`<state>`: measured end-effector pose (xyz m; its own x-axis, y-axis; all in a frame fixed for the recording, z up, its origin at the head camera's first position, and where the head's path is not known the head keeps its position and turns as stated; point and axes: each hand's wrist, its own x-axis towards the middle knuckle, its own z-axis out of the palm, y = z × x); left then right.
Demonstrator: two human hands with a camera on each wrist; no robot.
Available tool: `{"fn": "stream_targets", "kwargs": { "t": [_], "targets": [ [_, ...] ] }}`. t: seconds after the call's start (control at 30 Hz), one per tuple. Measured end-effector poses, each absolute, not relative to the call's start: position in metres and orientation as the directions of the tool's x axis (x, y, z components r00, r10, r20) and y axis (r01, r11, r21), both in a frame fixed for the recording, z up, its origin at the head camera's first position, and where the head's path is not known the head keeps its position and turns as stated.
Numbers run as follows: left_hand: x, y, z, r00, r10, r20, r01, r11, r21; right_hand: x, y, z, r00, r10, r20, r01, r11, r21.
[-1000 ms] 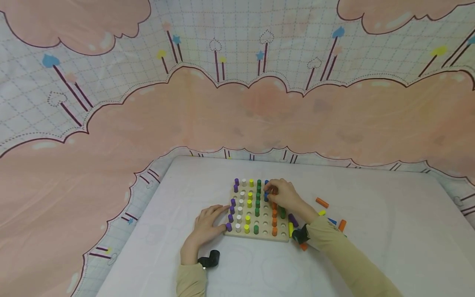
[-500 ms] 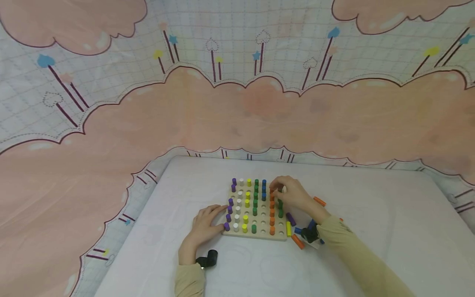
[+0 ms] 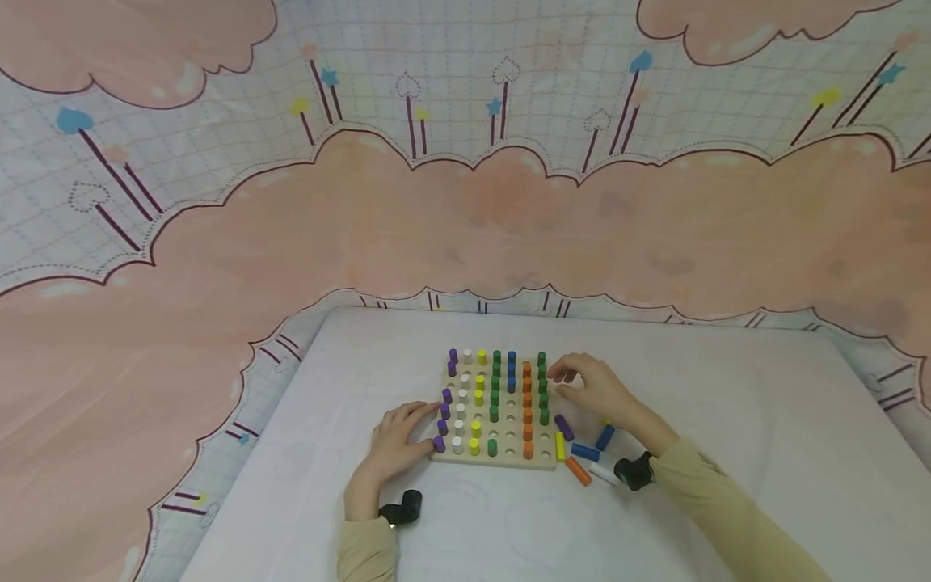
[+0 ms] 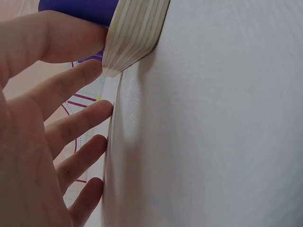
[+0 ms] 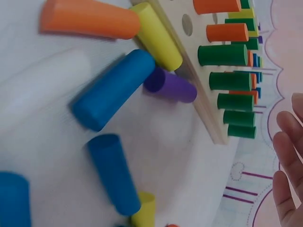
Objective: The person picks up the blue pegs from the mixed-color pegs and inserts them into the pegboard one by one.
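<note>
A wooden pegboard (image 3: 502,464) stands on the white table with columns of coloured pegs upright in its holes. My left hand (image 3: 395,443) rests at its left edge, fingers spread. In the left wrist view the thumb touches the board's side below a purple peg (image 4: 80,10). Just off the board's right edge hovers my right hand (image 3: 600,394), fingers loosely bent and nothing visible between them. Nearest to it is the column of green pegs (image 3: 543,386); the orange pegs (image 3: 527,402) stand one column further left. Only part of the right hand (image 5: 291,156) shows in the right wrist view.
Loose pegs lie right of the board: a purple peg (image 3: 563,427), a yellow peg (image 3: 560,446), an orange peg (image 3: 578,471), a white peg (image 3: 603,474) and blue pegs (image 3: 585,452). My right forearm may hide others. A patterned cloth (image 3: 465,226) hangs behind the table.
My right hand has moved from above the blue and orange pegs to beyond the board's right edge, uncovering the far orange and green pegs. The left hand stays at the board's edge.
</note>
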<state>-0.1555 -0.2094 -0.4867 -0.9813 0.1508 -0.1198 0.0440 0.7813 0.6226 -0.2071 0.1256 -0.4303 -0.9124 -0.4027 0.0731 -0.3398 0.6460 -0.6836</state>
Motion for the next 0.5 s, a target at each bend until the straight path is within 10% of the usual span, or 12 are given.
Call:
{"fn": "stream_targets", "kwargs": {
  "t": [0.5],
  "targets": [
    [-0.156,-0.209,-0.484,-0.978,0.159,-0.133,0.042,0.781,0.623,-0.183,0.151,-0.435,-0.929,-0.37,0.012,-0.283,0.689,-0.667]
  ]
}}
